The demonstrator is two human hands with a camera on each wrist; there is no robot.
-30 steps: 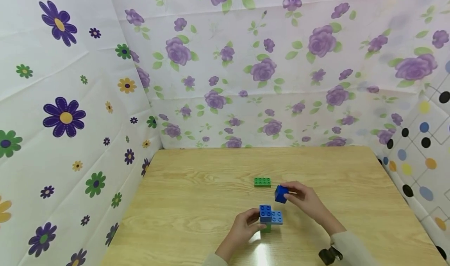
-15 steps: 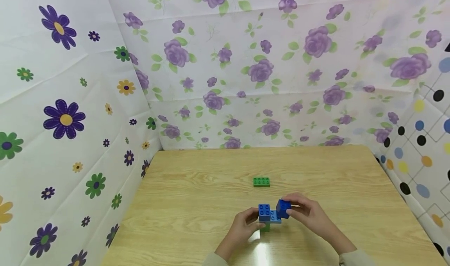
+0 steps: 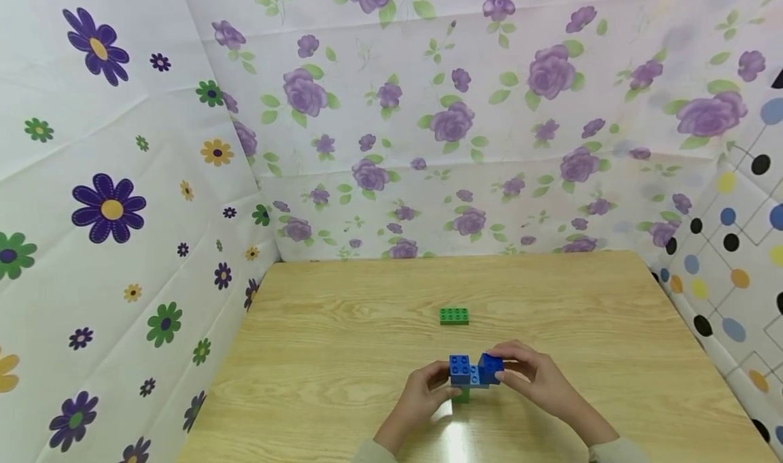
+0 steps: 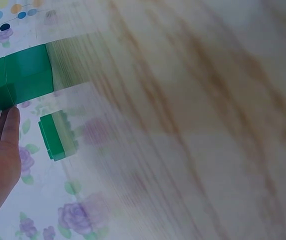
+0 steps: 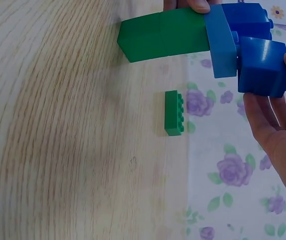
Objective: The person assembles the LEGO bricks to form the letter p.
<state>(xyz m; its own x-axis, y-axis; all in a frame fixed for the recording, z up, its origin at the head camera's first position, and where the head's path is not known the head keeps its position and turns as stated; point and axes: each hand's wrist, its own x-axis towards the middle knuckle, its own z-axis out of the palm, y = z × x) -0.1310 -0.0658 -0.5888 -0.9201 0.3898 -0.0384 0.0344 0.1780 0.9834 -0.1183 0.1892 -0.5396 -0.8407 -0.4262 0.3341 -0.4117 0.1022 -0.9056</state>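
Note:
My left hand [image 3: 422, 400] grips a small tower of building blocks from its left side. Two stacked green blocks [image 5: 163, 34] form the tower's lower part. A light blue brick [image 5: 221, 47] lies across their top and juts out to the right. On its left half sits a blue block [image 3: 460, 369]. My right hand [image 3: 544, 383] pinches a second blue block [image 5: 264, 67] over the light blue brick's right half, slightly tilted; whether it is seated on the studs I cannot tell. In the left wrist view, the left fingers [image 4: 7, 127] lie against the green blocks.
A loose green brick [image 3: 454, 316] with several studs lies on the wooden table [image 3: 342, 340] beyond the tower. Flower-printed cloth [image 3: 391, 136] hangs behind the table and on the left; a dotted cloth [image 3: 734, 300] hangs on the right.
My right hand has brought its blue block down and towards me, from behind the tower onto the light blue brick's right side. The left hand stays on the tower.

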